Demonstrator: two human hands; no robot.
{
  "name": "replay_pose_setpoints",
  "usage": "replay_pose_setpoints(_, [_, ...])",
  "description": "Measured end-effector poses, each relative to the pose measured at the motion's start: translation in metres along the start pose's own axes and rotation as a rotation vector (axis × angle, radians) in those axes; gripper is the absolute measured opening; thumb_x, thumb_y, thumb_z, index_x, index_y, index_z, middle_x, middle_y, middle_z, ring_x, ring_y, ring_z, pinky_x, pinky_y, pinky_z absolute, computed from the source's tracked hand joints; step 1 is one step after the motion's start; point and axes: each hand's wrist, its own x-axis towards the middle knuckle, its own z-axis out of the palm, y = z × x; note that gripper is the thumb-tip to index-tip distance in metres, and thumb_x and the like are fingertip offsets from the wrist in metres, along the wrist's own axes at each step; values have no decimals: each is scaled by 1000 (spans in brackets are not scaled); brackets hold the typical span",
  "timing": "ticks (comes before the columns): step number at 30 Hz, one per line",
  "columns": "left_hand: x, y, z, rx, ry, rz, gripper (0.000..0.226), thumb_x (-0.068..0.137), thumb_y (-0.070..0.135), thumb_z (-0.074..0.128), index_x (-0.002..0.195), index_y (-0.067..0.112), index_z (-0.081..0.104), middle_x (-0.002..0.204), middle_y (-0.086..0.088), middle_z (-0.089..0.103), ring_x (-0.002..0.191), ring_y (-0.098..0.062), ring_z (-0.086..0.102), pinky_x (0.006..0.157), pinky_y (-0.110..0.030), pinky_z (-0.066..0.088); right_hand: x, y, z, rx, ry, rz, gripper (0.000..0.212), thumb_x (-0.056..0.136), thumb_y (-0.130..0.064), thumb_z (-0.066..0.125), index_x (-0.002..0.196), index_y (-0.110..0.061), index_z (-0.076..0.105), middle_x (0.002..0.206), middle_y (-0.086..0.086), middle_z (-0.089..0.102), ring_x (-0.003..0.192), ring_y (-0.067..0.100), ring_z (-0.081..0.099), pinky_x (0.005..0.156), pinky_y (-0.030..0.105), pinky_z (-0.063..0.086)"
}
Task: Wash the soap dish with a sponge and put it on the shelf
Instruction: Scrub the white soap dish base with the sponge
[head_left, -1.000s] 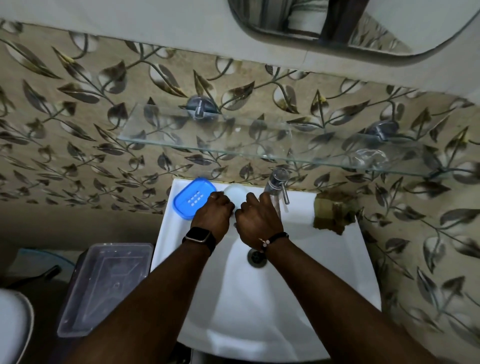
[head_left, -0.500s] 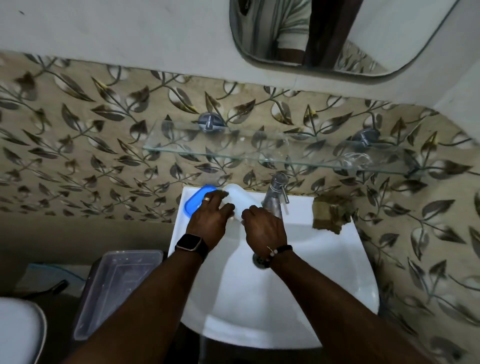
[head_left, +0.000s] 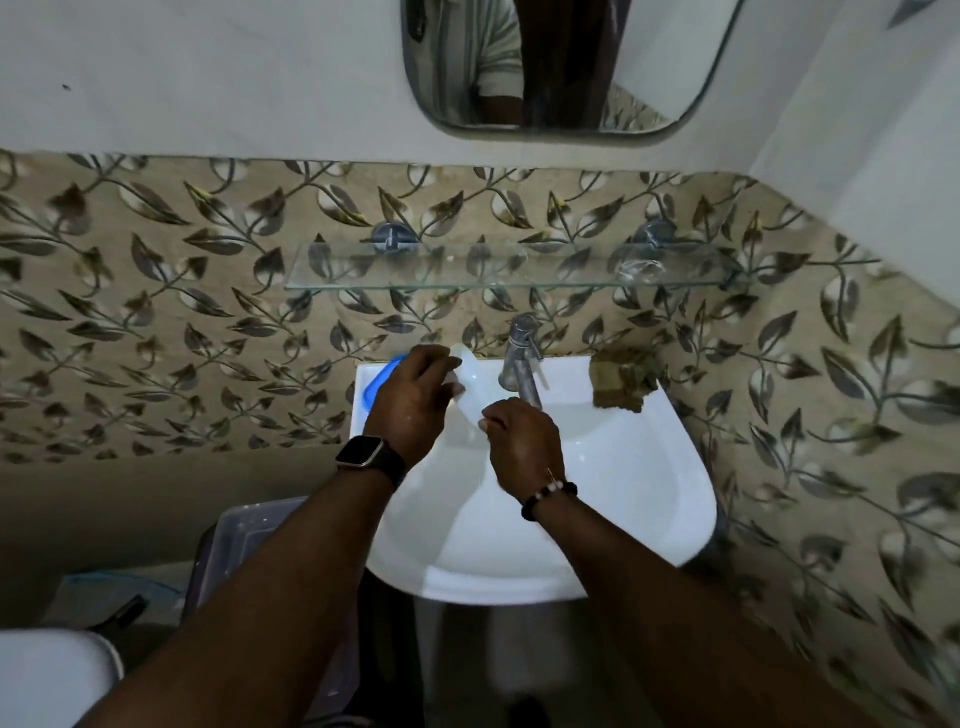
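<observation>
Head view: my left hand gripped the translucent white plastic soap dish just left of the steel tap; my right hand, fingers curled, pinched its lower edge. I judged washing unfinished; next, fetch the brown sponge right of the tap.

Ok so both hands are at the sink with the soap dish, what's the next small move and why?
Probably reach the right hand to the brown sponge on the sink's back right corner. The left hand already grips the white dish part over the basin, and the right seems to hold nothing.
</observation>
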Motion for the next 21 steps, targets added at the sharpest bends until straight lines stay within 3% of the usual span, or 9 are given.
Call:
replay_pose_setpoints(2, [3,9,-3,-23,7,36,29,89,4,69,118,1,69,121,-18,66,101,-37,67,79,-29,45,-4,2,1,115,1,96,28,89,-8,58,63,-15,51,67,2,59,67,24,57,61,36,47])
replay_pose_setpoints(4, [8,17,-3,-33,12,64,30,91,5,67,121,1,68,123,-18,66,104,-37,66,82,-33,50,-7,3,-2,283,11,187,18,88,-13,58,70,-14,55,69,7,63,69,29,61,64,41,53])
replay_pose_setpoints(6, [13,24,0,-39,15,87,31,92,7,66,122,1,67,123,-19,66,106,-39,65,84,-39,53,-11,3,-6,402,46,253,14,88,-17,59,78,-26,62,73,3,69,69,23,67,64,34,56])
replay_pose_setpoints(9, [20,36,7,-28,14,131,32,91,7,68,122,-1,67,122,-21,67,106,-42,65,86,-44,54,-12,5,-12,550,94,356,32,89,-11,64,67,-34,65,72,-4,72,63,11,72,60,15,54])
replay_pose_setpoints(12, [27,47,13,-20,31,207,31,88,3,70,118,-4,69,118,-26,68,102,-45,67,82,-49,57,-12,6,-16,652,113,414,31,90,-3,63,71,-28,66,70,-3,69,64,20,72,69,32,61])
replay_pose_setpoints(15, [32,56,16,-11,46,271,30,86,0,69,116,-6,69,116,-28,68,101,-47,67,82,-50,57,-13,6,-19,801,108,433,23,93,7,57,82,-11,67,80,11,68,68,27,69,78,45,62])
replay_pose_setpoints(19, [36,70,15,-3,46,299,29,86,-3,69,115,-6,70,118,-26,68,105,-46,66,83,-50,57,-14,7,-22,936,70,431,23,94,9,56,82,-6,68,78,9,69,64,17,68,72,34,62])
replay_pose_setpoints(21, [36,74,17,-14,52,284,28,86,-3,71,114,-5,71,117,-25,69,104,-45,66,81,-50,58,-15,9,-25,951,54,425,27,94,9,55,81,-10,68,77,7,69,65,19,68,73,35,63])
